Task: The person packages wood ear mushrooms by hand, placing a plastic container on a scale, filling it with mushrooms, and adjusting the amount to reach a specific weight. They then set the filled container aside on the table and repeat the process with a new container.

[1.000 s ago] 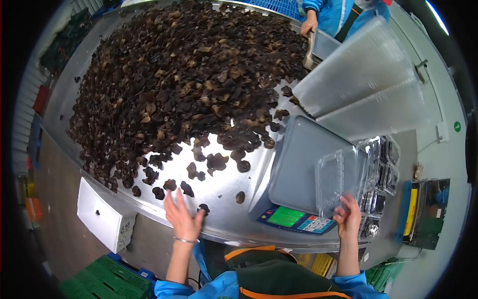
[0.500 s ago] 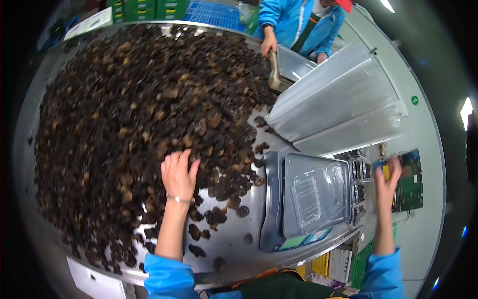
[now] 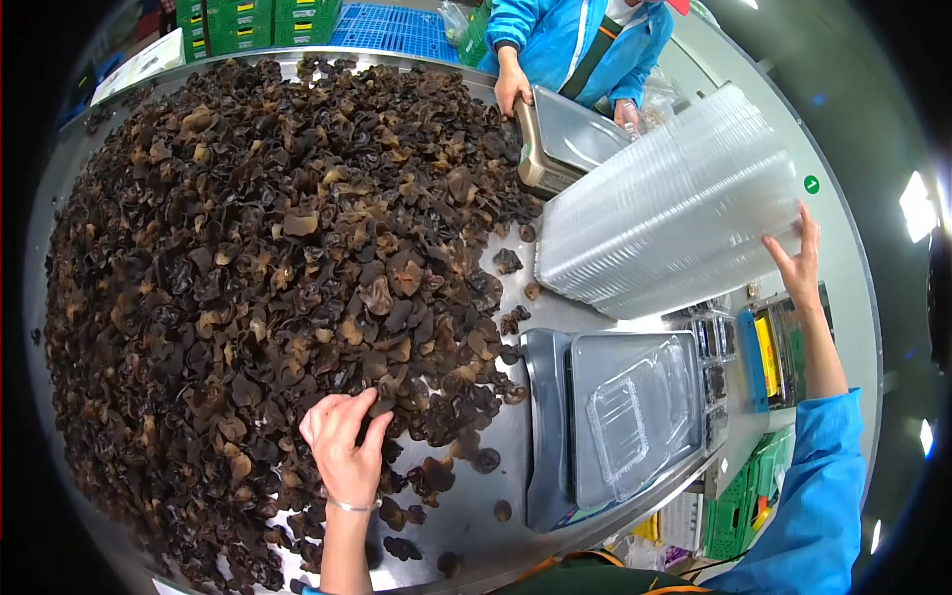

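A large heap of dark brown wood-ear-like pieces [image 3: 268,248] covers the metal table. My left hand [image 3: 345,446] is at the heap's near edge, fingers curled around a dark piece at the fingertips. My right hand [image 3: 798,260] is at the right end of a tall stack of clear plastic trays [image 3: 674,208], its thumb and fingers apart. Between the hands, an open clear container [image 3: 620,426] lies on the grey scale [image 3: 585,486]. Several filled small packs [image 3: 716,382] line the scale's right side.
Across the table a co-worker in a blue jacket [image 3: 555,50] holds a second scale [image 3: 540,164]. Green crates [image 3: 238,25] and a blue crate [image 3: 397,32] stand behind the heap. A yellow-and-blue item [image 3: 764,357] lies at the right, with a green crate [image 3: 729,511] below.
My right hand has moved up from beside the packs to the tray stack. My left hand's fingers have curled in at the heap. The whole view has shifted slightly.
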Tool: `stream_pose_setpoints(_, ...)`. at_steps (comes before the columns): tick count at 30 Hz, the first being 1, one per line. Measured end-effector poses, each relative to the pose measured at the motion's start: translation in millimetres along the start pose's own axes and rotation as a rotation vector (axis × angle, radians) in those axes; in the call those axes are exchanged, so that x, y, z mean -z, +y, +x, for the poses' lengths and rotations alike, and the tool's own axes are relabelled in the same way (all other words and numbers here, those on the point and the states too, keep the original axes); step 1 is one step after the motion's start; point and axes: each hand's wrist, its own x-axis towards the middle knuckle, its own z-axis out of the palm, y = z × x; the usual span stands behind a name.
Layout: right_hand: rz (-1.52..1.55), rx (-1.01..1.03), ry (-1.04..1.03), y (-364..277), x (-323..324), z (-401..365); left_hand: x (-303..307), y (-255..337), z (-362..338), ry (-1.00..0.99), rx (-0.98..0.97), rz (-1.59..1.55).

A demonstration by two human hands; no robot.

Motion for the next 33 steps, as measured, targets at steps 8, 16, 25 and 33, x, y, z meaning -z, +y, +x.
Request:
stream_pose_setpoints(8,-0.152,-0.108,-0.056,39.5,0.8,-21.1,15.8,31.6,-14.7,-0.048,0.473,-0.686)
stream_pose_setpoints(16,0.229,-0.195,0.067,-121.7,44.1,-64.6,18.9,66.8,-48.3,-0.258,0.676,-1.170)
stream_pose_setpoints(25,1.619,-0.873,-0.946,-359.1,1.4,-172.6,44.7,111.7,-58.6,-0.363,0.754,-1.179)
stream_pose_setpoints(33,1.639,-0.896,-0.958,-371.6,10.9,-165.6,51.3,97.2,-72.5,-0.375,0.673,-1.370)
